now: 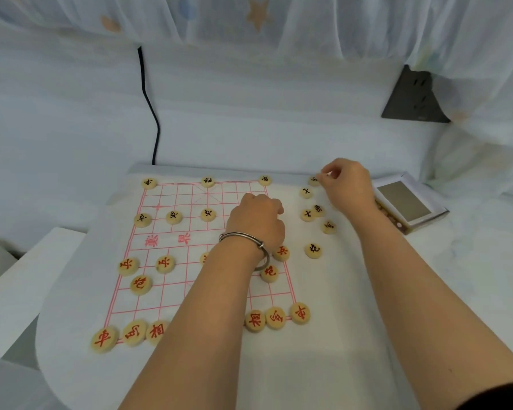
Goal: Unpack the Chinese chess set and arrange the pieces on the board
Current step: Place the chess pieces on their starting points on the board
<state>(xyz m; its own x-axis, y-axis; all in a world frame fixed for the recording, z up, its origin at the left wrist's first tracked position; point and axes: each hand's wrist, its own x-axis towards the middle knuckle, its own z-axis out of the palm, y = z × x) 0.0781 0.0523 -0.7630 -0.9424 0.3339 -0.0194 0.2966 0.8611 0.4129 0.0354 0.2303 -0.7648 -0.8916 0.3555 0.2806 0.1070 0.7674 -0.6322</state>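
1. White table (21, 285) against a white wall. Star-print curtain (249, 19) above, black cable (151, 108) hanging down at the back left, black socket (412, 96) at the right.
2. Cloth board (172, 297) lies flat on the table. An open box (409, 202) sits at its far right.
3. Left hand (256, 220) is knuckles-up over the board's right centre, fingers curled under. Can't tell if it holds anything. Bracelet (243, 236) on the wrist.
4. Right hand (348, 184) reaches past the board's far right corner, fingers curled, thumb and forefinger tips at the edge of the far piece (314, 181). Can't tell if it's gripped.
5. The board's long axis runs away from the person. Red pieces (104, 338) fill the near half, black pieces (148, 182) the far half.
6. Loose pieces (313, 250), black-marked, lie flat on the cloth just right of the grid.
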